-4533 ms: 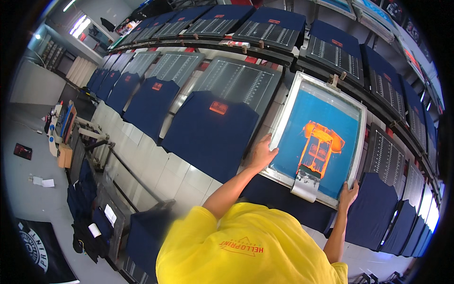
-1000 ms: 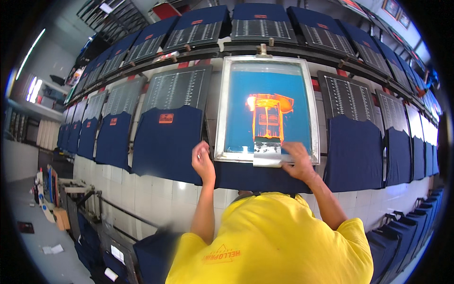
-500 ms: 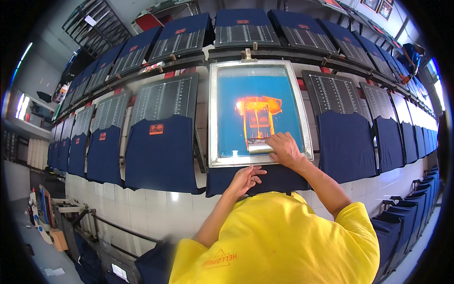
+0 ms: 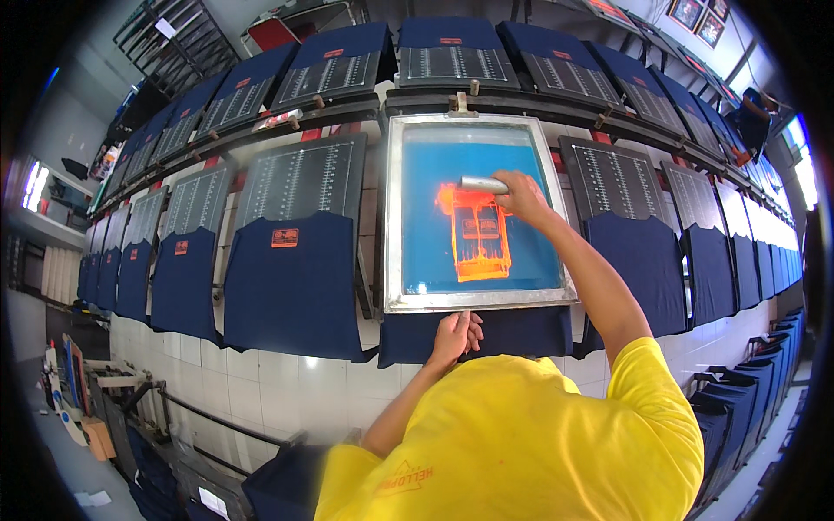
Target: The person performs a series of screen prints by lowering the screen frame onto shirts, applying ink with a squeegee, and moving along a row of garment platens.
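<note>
A silk-screen frame (image 4: 393,217) with a silvery metal rim and blue mesh lies over a navy T-shirt (image 4: 521,334), whose near part shows below it. Bright orange ink (image 4: 486,267) outlines a rectangle on the mesh around a small printed design. My right hand (image 4: 524,198) grips a squeegee (image 4: 483,184) with a rounded metal handle, at the far end of the ink. Its blade is hidden. My left hand (image 4: 456,337) is closed loosely at the frame's near edge, its thumb by the rim, with nothing visible in the fingers.
Rows of dark platens (image 4: 304,178) carry navy shirts on both sides and across the far rail. The shirt to the left (image 4: 291,295) bears a small orange print; the one to the right (image 4: 634,269) is plain. A hinge clamp (image 4: 461,105) holds the frame's far edge.
My right hand has moved the squeegee from the near end of the mesh to the far end, leaving the orange rectangle uncovered. The left hand's fingers have curled in.
</note>
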### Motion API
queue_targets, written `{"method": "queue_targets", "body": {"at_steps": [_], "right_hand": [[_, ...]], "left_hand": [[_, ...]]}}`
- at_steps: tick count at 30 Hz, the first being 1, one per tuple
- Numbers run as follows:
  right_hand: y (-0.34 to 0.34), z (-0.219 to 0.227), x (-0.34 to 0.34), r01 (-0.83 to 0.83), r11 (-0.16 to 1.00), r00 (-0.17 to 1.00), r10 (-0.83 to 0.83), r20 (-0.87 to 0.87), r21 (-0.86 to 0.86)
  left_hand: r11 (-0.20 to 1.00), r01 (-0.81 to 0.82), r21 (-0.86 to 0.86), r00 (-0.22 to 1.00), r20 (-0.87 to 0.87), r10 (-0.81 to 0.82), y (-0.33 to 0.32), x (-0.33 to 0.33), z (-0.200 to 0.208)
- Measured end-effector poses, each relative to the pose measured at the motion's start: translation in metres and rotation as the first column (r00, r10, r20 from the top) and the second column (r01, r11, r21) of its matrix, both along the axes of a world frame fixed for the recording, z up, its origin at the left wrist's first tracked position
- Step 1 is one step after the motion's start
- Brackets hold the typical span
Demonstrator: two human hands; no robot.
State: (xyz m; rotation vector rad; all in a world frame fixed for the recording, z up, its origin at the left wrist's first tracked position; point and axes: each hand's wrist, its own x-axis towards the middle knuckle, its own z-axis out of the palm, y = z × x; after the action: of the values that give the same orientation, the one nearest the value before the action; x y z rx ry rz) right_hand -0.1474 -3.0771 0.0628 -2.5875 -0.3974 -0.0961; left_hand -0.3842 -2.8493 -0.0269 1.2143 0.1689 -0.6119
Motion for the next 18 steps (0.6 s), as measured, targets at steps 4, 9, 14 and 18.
{"method": "queue_targets", "body": {"at_steps": [4,9,14,18], "right_hand": [[0.0,-0.01,0.011,-0.039,0.999,0.986,0.042,0.163,-0.021],[0.004,-0.006,-0.02,-0.132,0.985,0.974,0.15,0.168,-0.115],[0.008,-0.015,-0.112,-0.192,0.978,0.94,0.206,0.272,-0.077],[0.013,-0.008,-0.141,-0.13,0.99,0.938,0.139,0.319,-0.05]], "left_hand": [[1.0,-0.01,-0.018,1.0,0.0,0.01,-0.001,0.0,-0.008],[1.0,-0.025,0.001,1.0,-0.006,0.025,-0.002,-0.001,-0.011],[1.0,-0.027,-0.006,0.999,-0.025,0.027,-0.002,0.001,-0.01],[1.0,-0.006,0.001,0.999,-0.032,0.006,-0.001,0.002,-0.003]]}}
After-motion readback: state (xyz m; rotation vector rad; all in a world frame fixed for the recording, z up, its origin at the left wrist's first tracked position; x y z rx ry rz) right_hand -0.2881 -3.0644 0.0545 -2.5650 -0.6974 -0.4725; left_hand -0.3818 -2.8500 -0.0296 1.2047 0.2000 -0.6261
